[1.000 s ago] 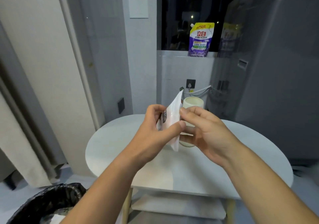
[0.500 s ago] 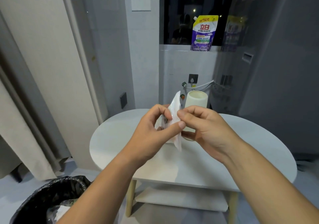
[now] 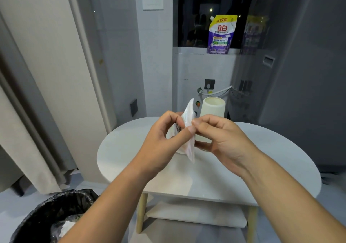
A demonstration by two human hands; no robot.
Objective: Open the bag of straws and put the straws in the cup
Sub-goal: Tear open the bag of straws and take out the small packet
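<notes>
bag of straws [image 3: 188,115] was held upright in the air over the table [image 3: 119,149], between both hands, just in front of the cup [image 3: 213,108]. left hand [image 3: 164,140] had thumb and fingers clamped on the bag's left face, thumb tip pressed across its near edge. right hand [image 3: 221,140] was pinched on the same edge from the other side, index and thumb closed on the film right against the left thumb. both grips together on the bag, none apart.

progress read: early. looked like the tear/peel step was being set up. no visible opening in the bag, though the edge under the fingers was hidden so couldn't rule out a small start. no straws visible out of the bag. cup stood upright on the far part of the table, open mouth up, nothing sticking out of it. left to do: open the bag, pull straws, drop them in the cup.

writing: dark print patch on the bag near the left fingers, unreadable. purple pouch [image 3: 221,35] on the window ledge read "立白" and "150克"; smaller lines too small to read. bin [image 3: 46,216] with a black liner sat on the floor at lower left.
</notes>
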